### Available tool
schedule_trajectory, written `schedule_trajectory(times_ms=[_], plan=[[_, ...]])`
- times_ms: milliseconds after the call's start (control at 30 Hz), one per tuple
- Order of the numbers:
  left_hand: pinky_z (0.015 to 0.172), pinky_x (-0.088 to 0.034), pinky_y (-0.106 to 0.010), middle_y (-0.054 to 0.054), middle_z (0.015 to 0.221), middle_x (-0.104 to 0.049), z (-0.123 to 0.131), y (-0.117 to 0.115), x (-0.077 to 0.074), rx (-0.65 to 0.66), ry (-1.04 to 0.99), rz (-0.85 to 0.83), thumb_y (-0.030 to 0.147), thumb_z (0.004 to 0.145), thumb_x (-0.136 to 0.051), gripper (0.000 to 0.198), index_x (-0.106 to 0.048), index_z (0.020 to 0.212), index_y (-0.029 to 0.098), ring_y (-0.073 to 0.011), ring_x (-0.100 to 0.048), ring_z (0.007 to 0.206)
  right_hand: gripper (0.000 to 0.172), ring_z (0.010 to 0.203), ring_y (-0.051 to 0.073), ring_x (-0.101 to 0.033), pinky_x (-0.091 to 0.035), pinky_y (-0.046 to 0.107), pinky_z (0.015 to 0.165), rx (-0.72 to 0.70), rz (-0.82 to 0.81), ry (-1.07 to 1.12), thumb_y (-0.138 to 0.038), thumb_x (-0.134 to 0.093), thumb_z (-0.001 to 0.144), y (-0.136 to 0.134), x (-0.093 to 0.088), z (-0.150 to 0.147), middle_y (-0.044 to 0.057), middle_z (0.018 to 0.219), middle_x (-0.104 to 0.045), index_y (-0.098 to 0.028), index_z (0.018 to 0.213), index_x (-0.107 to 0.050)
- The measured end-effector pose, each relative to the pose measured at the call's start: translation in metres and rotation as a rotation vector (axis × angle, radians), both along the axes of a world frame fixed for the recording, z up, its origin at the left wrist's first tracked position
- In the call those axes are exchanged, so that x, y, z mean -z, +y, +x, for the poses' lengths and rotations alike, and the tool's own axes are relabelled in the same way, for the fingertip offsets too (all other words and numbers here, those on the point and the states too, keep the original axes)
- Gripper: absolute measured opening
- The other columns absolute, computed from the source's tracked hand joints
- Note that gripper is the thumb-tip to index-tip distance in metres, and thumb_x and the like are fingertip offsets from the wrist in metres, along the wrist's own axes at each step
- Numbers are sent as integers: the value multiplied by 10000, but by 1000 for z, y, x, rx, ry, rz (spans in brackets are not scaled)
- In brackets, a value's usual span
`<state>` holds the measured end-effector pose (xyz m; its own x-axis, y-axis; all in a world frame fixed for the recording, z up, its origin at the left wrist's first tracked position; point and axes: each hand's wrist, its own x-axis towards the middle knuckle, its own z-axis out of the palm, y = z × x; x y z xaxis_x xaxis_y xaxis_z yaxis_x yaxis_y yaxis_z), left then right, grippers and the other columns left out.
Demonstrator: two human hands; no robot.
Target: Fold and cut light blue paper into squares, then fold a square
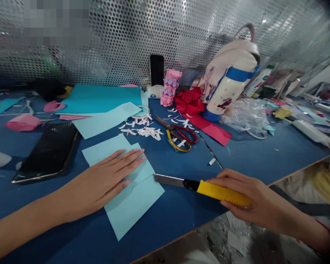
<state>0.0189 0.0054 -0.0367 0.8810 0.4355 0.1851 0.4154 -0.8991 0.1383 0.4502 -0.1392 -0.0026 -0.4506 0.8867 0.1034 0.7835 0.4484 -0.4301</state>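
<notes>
My left hand (107,179) lies flat on light blue paper (134,209), fingers stretched out and pressing it to the table. The paper looks folded or layered, with a slit or edge running in from its right side. My right hand (242,194) is closed around the yellow handle of a utility knife (220,192). Its blade points left, and the tip meets the right edge of the paper. Beyond the paper lie scissors (178,135) with one red and one yellow loop, beside a heap of white paper scraps (150,132).
On the left lies a black tablet (48,152). Behind are teal sheets (99,97), a propped phone (157,69), a pink and purple paper piece (171,88), a white bottle (225,93) and a backpack (231,55). The table edge (178,236) runs along the front right.
</notes>
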Motion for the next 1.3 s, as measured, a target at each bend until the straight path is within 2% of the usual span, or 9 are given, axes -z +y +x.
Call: schedule_trajectory(times_ms=[167, 433, 533, 667, 767, 867, 1067, 1300], plan=[[1451, -198, -379, 79, 1881, -267, -2, 0, 3, -11, 5, -23, 378, 1213, -352, 676, -73, 1827, 424, -215, -334, 1726, 410, 908, 195, -807, -682, 288, 800, 13, 0, 9, -214, -628, 1031, -4, 3, -11, 86, 1193, -773, -281, 1426, -713], [1449, -167, -351, 87, 1883, -268, 0, -1, 0, -7, 5, -8, 385, 1222, -358, 675, -65, 1830, 421, -195, -315, 1732, 405, 877, 180, -828, -687, 267, 733, -11, 103, -18, -208, -572, 1053, -8, 4, -33, 86, 1190, -775, -234, 1446, -664], [1449, -127, -334, 88, 1888, -254, -1, -1, 1, 0, 6, 6, 392, 1227, -337, 661, -72, 1833, 403, -180, -290, 1741, 470, 852, 177, -822, -677, 273, 685, -9, 152, -67, -197, -526, 1072, -11, 5, -45, 105, 1251, -776, -230, 1532, -616], [1449, -162, -363, 84, 1889, -256, -1, 0, 3, -10, 27, -8, 408, 1226, -334, 659, -72, 1830, 412, -192, -317, 1735, 544, 751, 141, -788, -628, 262, 583, -70, 210, -167, -138, -455, 1067, -14, 5, -67, 128, 1421, -753, -264, 1566, -632], [1446, -112, -324, 81, 1893, -253, -1, 0, 4, 7, 8, 23, 399, 1225, -345, 665, -81, 1835, 387, -177, -295, 1742, 561, 1016, 187, -853, -653, 244, 638, -102, 250, -176, -93, -414, 1042, -16, 3, -81, 141, 1502, -742, -226, 1512, -690], [1429, -16, -269, 75, 1900, -243, -1, -1, 5, 29, 1, 94, 402, 1230, -339, 652, -111, 1839, 350, -152, -258, 1752, 557, 1218, 216, -829, -693, 246, 747, -90, 254, -164, -88, -401, 1051, -18, 2, -87, 142, 1522, -742, -181, 1514, -696], [1425, -3, -292, 44, 1922, -188, 1, 0, 5, 69, -5, 198, 391, 1241, -304, 605, -195, 1831, 311, -167, -214, 1768, 559, 1004, 188, -871, -718, 274, 702, -41, 195, -176, -116, -386, 1085, -23, 2, -85, 124, 1532, -738, -203, 1557, -672], [1436, -26, -333, 69, 1934, -115, 1, 2, 1, 92, 21, 174, 426, 1232, -339, 580, -262, 1807, 424, -206, -201, 1776, 557, 892, 170, -867, -714, 261, 677, -25, 194, -160, -119, -378, 1085, -23, -1, -85, 129, 1504, -754, -209, 1541, -685]])
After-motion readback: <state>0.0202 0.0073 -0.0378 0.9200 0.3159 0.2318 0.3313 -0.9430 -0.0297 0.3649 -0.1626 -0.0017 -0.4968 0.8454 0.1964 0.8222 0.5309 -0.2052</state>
